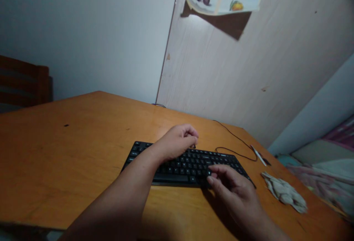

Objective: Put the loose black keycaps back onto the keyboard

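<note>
A black keyboard (173, 178) lies on the wooden table in front of me, its keys marked in white. My left hand (181, 140) reaches across it, over the upper rows, with fingers curled and pressed together. Something dark shows just under those fingertips, too small to name. At the keyboard's lower right, my right hand (235, 185) has thumb and index finger closed on a small black keycap (209, 173) with a white mark. Both forearms cover part of the view, and the left one hides some of the left-hand keys.
A crumpled pale cloth (284, 192) rests on the right of the table (69, 167). Behind it are a white pen-like object (258, 155) and a dark cable (235, 136). A wooden chair (24, 80) stands at the far left; the wall (110, 31) borders the table's back.
</note>
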